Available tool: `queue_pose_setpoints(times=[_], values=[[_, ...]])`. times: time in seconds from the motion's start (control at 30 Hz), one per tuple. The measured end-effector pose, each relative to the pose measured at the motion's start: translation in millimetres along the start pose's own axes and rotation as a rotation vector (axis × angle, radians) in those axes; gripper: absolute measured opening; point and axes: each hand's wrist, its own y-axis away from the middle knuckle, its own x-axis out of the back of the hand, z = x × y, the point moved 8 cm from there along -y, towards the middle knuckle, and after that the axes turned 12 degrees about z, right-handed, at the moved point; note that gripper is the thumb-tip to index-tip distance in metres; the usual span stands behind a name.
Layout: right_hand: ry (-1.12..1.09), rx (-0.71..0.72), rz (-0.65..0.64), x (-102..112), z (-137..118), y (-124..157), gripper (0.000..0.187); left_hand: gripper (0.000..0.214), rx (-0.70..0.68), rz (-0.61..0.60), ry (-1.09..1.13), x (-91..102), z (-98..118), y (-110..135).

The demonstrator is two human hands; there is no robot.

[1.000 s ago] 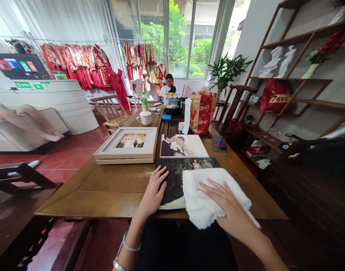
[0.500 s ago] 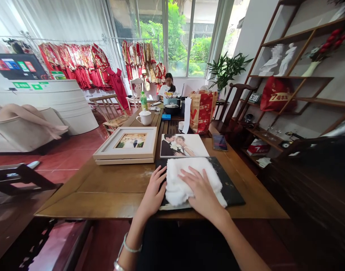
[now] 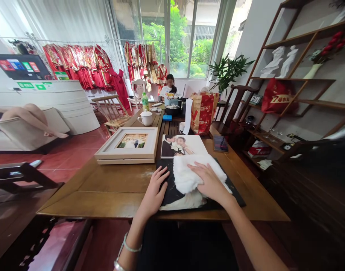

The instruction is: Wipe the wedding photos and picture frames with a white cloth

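Note:
A black flat board [image 3: 170, 190] lies at the table's near edge, with pale, whitish material along its front edge. My left hand [image 3: 154, 191] rests on the board's left side, fingers spread, holding nothing. On top of the board is a fluffy white cloth [image 3: 186, 175], bunched and slightly folded. My right hand [image 3: 211, 182] lies over the cloth's right part with its fingers stretched out, pressing on it. Just behind the board sits a print of a couple [image 3: 199, 145], its front edge partly covered by the cloth. To the left is a light wooden picture frame [image 3: 108, 150] holding a photo.
The wooden table [image 3: 104, 192] also bears a lidded white cup [image 3: 146, 118], a green-labelled bottle [image 3: 145, 101], a red-and-tan paper bag [image 3: 204, 113] and a dark phone-like object [image 3: 220, 143]. A person [image 3: 168, 88] sits at the far end. Shelves [image 3: 299, 79] stand at right.
My right hand has pushed the white cloth to the right and away from me, uncovering more of the board and the pale material at its front. My left hand stays nearly still.

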Motion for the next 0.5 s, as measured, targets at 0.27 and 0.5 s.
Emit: queue_pose_setpoints(times=[0.27, 0.5], values=[[0.063, -0.033, 0.086, -15, -21, -32, 0.064, 0.036, -0.023, 0.007, 0.009, 0.5, 2, 0], [0.056, 0.037, 0.021, -7, -52, 48, 0.081, 0.036, -0.005, 0.012, -0.007, -0.4, 2, 0]])
